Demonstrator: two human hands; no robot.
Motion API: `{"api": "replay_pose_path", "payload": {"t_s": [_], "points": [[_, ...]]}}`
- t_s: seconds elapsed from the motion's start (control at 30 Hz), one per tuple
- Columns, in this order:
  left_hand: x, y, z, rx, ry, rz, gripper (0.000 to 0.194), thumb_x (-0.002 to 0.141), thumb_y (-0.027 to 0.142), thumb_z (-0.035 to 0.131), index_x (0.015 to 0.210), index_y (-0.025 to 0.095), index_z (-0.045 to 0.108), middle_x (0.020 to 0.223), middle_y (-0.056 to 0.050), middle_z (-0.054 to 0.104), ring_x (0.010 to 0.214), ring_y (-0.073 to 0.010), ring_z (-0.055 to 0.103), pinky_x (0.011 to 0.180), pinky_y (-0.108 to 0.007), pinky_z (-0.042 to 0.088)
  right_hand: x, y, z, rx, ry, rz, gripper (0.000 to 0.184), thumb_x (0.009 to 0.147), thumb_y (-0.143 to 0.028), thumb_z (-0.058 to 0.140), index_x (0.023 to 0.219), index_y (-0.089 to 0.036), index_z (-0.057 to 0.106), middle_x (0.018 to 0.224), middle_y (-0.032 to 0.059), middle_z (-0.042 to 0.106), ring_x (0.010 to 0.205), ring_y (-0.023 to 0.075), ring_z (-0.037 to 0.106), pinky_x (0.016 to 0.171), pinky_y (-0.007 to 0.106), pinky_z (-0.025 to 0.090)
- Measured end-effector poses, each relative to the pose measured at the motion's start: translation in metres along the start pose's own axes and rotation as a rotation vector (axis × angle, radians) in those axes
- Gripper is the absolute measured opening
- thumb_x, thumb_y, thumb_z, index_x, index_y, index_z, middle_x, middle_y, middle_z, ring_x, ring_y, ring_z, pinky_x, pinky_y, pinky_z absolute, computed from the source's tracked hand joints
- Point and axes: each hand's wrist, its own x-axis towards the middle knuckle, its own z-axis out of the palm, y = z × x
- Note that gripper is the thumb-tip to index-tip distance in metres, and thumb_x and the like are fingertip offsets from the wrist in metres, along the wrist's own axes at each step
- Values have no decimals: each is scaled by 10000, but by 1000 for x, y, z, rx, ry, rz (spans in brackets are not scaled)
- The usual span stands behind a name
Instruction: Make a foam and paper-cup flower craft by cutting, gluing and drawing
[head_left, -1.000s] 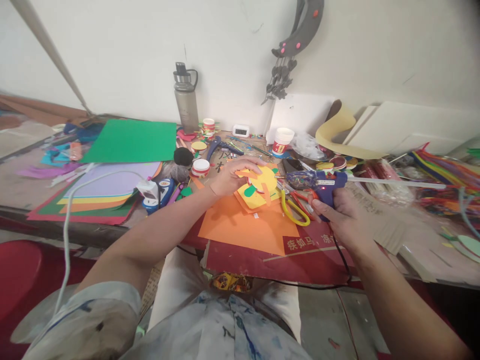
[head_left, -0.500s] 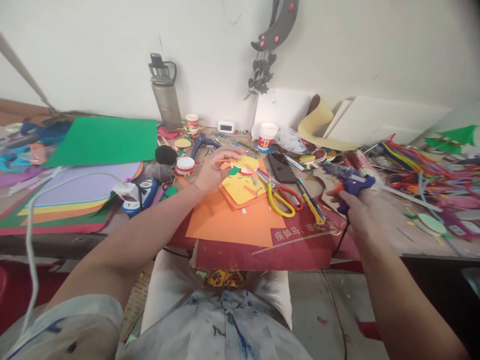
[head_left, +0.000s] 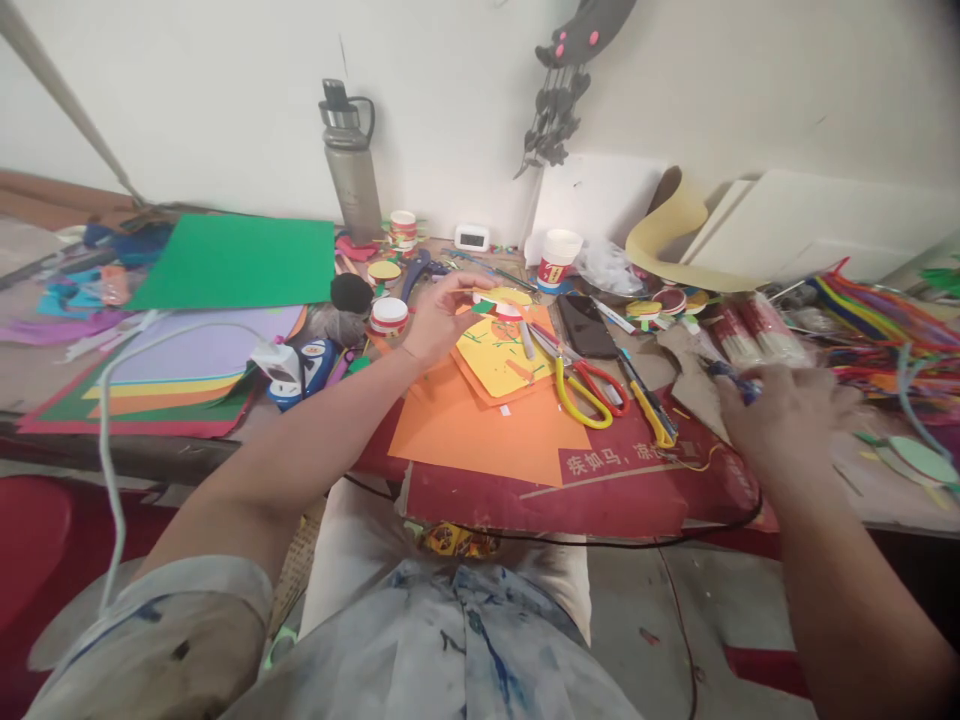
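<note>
a person's left hand (head_left: 442, 322) is pinching a yellow-topped paper piece (head_left: 511, 297) with green and red-and-white parts, holding it just above yellow sheets (head_left: 487, 368) near the middle of a cluttered table (head_left: 885, 505), while the right hand (head_left: 784, 430), blurred, is partly covering a blue glue gun (head_left: 741, 384) off to the right; whether those fingers are closing on the tool cannot be told. orange paper (head_left: 480, 440) is lying beneath the yellow sheets and over a red board (head_left: 622, 505), which is carrying a line of pale chinese characters, "疾如马" being readable beside the paper's edge. scissors (head_left: 568, 366) with yellow and red handles are resting beside the sheets, near a yellow-handled cutter (head_left: 661, 427) and a dark phone (head_left: 587, 325). farther back, a red-and-white paper cup (head_left: 559, 260) is bearing print too small to read, a white clock (head_left: 472, 237) is displaying illegible digits, and a grey bottle (head_left: 352, 175) is standing before the wall (head_left: 225, 110).
</note>
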Motion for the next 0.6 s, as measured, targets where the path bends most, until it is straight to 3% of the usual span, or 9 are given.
{"api": "replay_pose_path", "payload": {"t_s": [0.07, 0.13, 0.27, 0.33, 0.43, 0.6], "points": [[0, -1, 0, 8, -6, 19, 461, 863, 581, 863, 1136, 231, 735, 1222, -81, 803, 1148, -198, 766, 946, -337, 596, -3, -48, -6, 264, -80, -232, 177, 954, -368, 680, 954, -209, 756, 1064, 254, 766, 1179, 417, 676, 1083, 633, 452], [-1, -1, 0, 13, -9, 37, 457, 873, 574, 861, 1144, 228, 736, 1210, -85, 806, 1139, -199, 772, 944, -342, 601, -6, -103, -6, 474, -200, -415, 172, 989, -385, 668, 966, -236, 751, 1024, 162, 787, 1079, 342, 706, 1038, 529, 506], [-1, -3, -1, 31, 1, 25, 481, 865, 594, 870, 1139, 221, 739, 1221, -94, 807, 1149, -205, 772, 932, -338, 598, -8, -188, 16, 550, -490, -516, 112, 1007, -247, 644, 951, -222, 738, 1020, 108, 789, 995, 263, 723, 914, 392, 518], [-1, -4, -1, 32, 6, 10, 497, 866, 610, 867, 1147, 221, 738, 1242, -97, 803, 1165, -210, 770, 934, -338, 594, -7, -207, 32, 455, -630, -477, 56, 981, -237, 716, 938, -201, 724, 1022, 112, 791, 958, 248, 720, 894, 366, 513], [-2, -5, 1, 21, 2, 0, 491, 876, 609, 861, 1158, 226, 739, 1239, -88, 802, 1133, -202, 773, 953, -346, 590, -6, -214, 47, 321, -761, -416, 77, 958, -234, 762, 927, -190, 707, 1003, 106, 800, 916, 235, 721, 825, 340, 496], [-1, -4, 4, -20, -29, -29, 532, 817, 636, 902, 1130, 233, 754, 1191, -64, 810, 1045, -190, 780, 938, -346, 598, -9, -213, 48, 238, -745, -475, 73, 984, -182, 660, 968, -190, 731, 1025, 119, 816, 963, 253, 734, 841, 347, 492]]}}
